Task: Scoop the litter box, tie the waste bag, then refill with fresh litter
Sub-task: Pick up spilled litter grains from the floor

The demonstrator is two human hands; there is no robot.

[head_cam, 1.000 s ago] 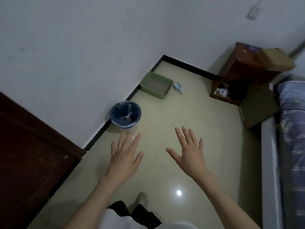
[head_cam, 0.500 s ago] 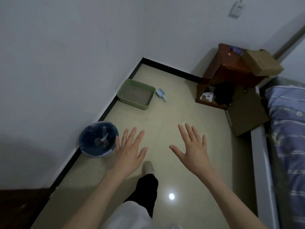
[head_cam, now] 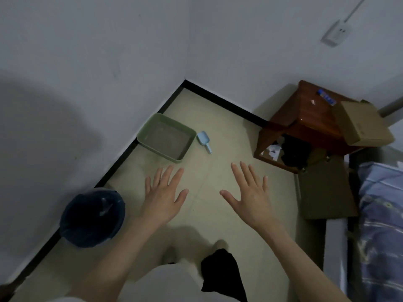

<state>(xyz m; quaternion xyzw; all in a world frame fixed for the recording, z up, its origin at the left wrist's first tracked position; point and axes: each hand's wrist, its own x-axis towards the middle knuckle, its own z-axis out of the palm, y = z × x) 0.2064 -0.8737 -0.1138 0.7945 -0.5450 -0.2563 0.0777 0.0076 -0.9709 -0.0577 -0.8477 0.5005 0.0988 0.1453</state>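
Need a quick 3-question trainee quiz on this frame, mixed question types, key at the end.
1. True or false: the blue scoop lies inside the green litter box.
2. Multiple choice: what lines the bin by the left wall? A) a dark blue bag B) a white bag C) nothing
3. Fill in: the left hand and right hand are both ____, holding nothing.

Key
1. False: the scoop is on the floor just right of the box.
2. A
3. open, fingers spread
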